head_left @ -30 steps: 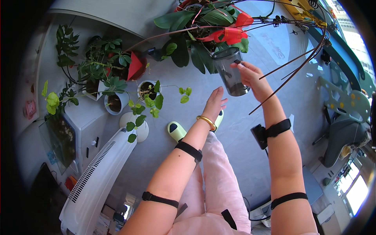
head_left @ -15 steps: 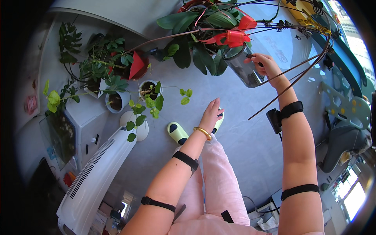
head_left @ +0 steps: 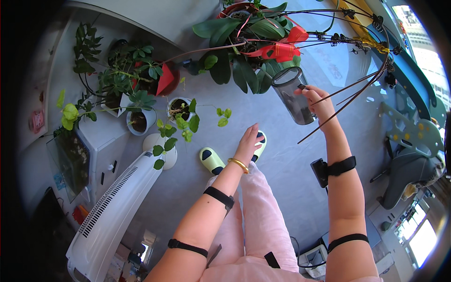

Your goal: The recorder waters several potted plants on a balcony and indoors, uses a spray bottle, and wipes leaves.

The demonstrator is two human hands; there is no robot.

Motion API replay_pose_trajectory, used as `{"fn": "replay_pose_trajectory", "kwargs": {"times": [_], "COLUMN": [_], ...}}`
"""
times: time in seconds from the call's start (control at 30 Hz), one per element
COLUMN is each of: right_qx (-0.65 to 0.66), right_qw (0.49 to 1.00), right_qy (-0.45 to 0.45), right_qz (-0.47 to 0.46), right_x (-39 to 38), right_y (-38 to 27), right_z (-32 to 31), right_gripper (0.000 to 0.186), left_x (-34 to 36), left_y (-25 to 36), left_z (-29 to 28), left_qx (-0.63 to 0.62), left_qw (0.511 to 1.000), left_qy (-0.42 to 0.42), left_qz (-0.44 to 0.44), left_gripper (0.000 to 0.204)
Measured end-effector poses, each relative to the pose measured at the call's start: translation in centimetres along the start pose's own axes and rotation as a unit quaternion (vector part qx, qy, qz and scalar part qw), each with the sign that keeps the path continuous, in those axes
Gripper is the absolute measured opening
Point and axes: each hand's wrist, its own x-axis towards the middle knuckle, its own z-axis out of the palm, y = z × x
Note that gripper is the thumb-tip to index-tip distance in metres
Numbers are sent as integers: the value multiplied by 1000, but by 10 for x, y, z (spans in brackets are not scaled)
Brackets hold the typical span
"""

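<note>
My right hand (head_left: 320, 104) grips a clear see-through jug (head_left: 293, 101) by its side, fingers closed round the handle, with a small black piece showing by the thumb. The jug is tilted, its dark-rimmed mouth toward the large orchid plant (head_left: 251, 61) with broad green leaves and a red ribbon bow (head_left: 280, 50). Whether any water is inside I cannot tell. Long thin brown stems (head_left: 350, 110) pass across and near my right hand. My left hand (head_left: 248, 144) hangs over my shoes with fingers stretched out, holding nothing.
Several potted plants stand at the left, among them a trailing one in a white pot (head_left: 180, 109). A white heater-like unit (head_left: 110, 207) and a glass tank (head_left: 70, 162) are nearby. A grey-green slotted piece (head_left: 413, 131) lies at the right. My pale green shoes (head_left: 211, 160) are on the grey floor.
My right hand has drawn the jug down and slightly toward me, away from the orchid. My left hand has shifted slightly left and down, and stays empty.
</note>
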Motion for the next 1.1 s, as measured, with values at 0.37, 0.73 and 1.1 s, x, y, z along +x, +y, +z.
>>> {"fn": "replay_pose_trajectory", "kwargs": {"times": [0.37, 0.73, 1.1], "right_qx": [65, 137, 154], "right_qw": [997, 990, 985], "right_qy": [21, 37, 75], "right_qz": [-28, -18, 2], "right_x": [-10, -27, -55], "right_y": [5, 13, 24], "right_z": [27, 50, 70], "right_gripper": [24, 25, 24], "left_x": [-15, -31, -46], "left_y": [0, 9, 6], "left_z": [-19, -42, -71], "left_qx": [5, 6, 6], "left_qw": [1000, 1000, 1000], "left_qy": [7, -2, 1], "left_qz": [2, 21, 21], "left_gripper": [68, 67, 68]}}
